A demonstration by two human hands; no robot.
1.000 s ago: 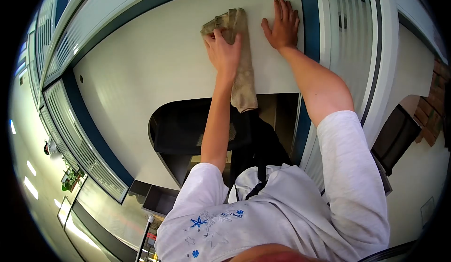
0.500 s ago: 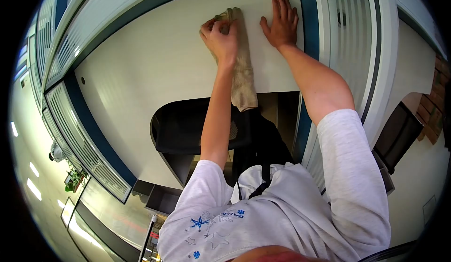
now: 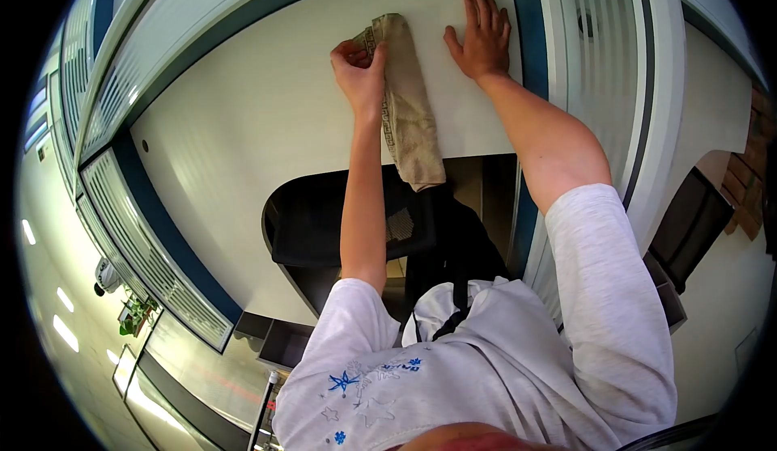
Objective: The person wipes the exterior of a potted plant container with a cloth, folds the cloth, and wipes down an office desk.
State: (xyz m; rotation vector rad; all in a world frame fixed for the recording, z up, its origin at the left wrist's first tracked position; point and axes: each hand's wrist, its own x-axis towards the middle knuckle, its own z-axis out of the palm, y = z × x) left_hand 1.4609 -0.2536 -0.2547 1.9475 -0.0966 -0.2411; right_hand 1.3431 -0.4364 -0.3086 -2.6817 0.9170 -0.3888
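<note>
A beige-brown cloth [image 3: 411,103] with a dark patterned border lies in a long folded strip on the white desk [image 3: 267,87], its near end hanging over the front edge. My left hand [image 3: 358,69] is closed on the cloth's upper left edge, with fingers curled and thumb against the cloth. To the right, my right hand [image 3: 483,38] lies flat on the desk with its fingers spread, holding nothing and apart from the cloth.
A black chair [image 3: 312,220] stands at the desk's front edge, below my left forearm. Blue-edged partitions [image 3: 530,63] border the desk. Dark open boxes [image 3: 283,342], a plant [image 3: 137,315] and a person [image 3: 105,275] are at the left. Another dark chair [image 3: 690,228] is at the right.
My left hand has moved slightly left with the cloth's edge. The cloth's upper part is now narrower, and its patterned border shows along the left side. My right hand stays flat on the desk.
</note>
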